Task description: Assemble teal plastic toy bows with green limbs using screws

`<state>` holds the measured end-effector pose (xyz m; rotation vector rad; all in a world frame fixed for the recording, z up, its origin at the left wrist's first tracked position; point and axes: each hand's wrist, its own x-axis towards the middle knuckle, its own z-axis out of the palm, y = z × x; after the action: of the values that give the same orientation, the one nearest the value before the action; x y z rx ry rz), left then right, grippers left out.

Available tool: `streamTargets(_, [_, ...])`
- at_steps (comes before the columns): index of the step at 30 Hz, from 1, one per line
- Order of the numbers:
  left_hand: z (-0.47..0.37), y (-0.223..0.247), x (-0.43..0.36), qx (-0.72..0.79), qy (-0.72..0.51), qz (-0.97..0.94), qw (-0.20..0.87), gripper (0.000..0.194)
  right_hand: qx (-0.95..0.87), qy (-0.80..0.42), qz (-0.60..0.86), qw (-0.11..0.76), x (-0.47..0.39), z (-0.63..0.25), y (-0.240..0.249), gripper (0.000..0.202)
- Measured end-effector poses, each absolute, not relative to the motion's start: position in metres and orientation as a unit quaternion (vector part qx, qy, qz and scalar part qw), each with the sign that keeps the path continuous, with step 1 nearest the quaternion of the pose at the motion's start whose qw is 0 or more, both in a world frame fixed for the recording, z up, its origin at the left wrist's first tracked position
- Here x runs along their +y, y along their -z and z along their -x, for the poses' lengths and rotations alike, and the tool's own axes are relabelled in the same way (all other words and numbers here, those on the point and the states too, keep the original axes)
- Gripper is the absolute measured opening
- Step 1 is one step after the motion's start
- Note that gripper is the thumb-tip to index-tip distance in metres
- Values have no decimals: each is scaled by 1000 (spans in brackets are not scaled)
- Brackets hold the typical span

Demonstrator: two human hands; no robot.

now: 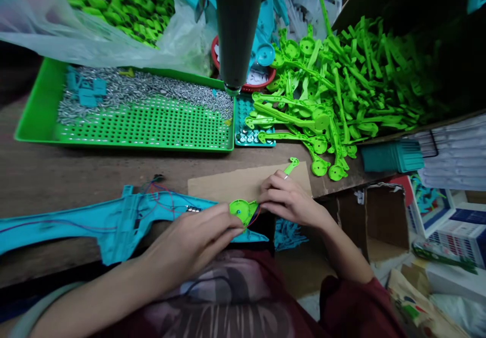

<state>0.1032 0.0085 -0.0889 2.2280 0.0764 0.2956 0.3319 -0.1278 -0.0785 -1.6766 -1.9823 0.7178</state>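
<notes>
Head view is showing me both hands working at the near edge of the cardboard sheet (243, 182), which I am using as my landmark. My left hand (193, 242) is pinching the round end of the green lever piece (243, 210) just at the sheet's near edge, fingers pressed together on its rim, while my right hand (288, 199) is lying closed over the lever's stem, whose tip is poking out toward the sheet's far right corner. Left of the sheet, the long teal shell (94, 221) is lying flat with red and blue wires (163, 199) trailing toward the green disc. I am judging that the disc needs seating squarely, so I am keeping the left pinch light and steadying the stem with the right, watching that the wires are not getting trapped underneath. Beyond the sheet, the green tray of screws (125, 110) and the heap of green levers (334, 90) are sitting well apart.
</notes>
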Motion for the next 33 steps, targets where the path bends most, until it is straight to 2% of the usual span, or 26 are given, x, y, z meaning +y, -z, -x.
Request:
streamTargets(4, [-100, 92, 10, 17, -89, -912, 399, 29, -703, -297, 591, 263, -127, -334, 76, 17])
streamTargets(10, [-96, 88, 15, 43, -113, -958, 259, 35, -697, -253, 616, 266, -130, -330, 83, 14])
streamTargets(17, [-95, 92, 18, 99, -64, -970, 214, 39, -682, -227, 647, 252, -130, -322, 84, 16])
streamTargets(23, [-96, 94, 18, 115, -61, -962, 238, 33, -660, -209, 683, 233, -128, -313, 85, 21])
streamTargets(29, [-101, 91, 20, 95, -50, -965, 238, 36, -646, -137, 728, 183, -129, -296, 88, 23])
streamTargets(33, [-98, 88, 21, 117, -37, -937, 327, 35, -641, -79, 752, 133, -129, -286, 84, 21])
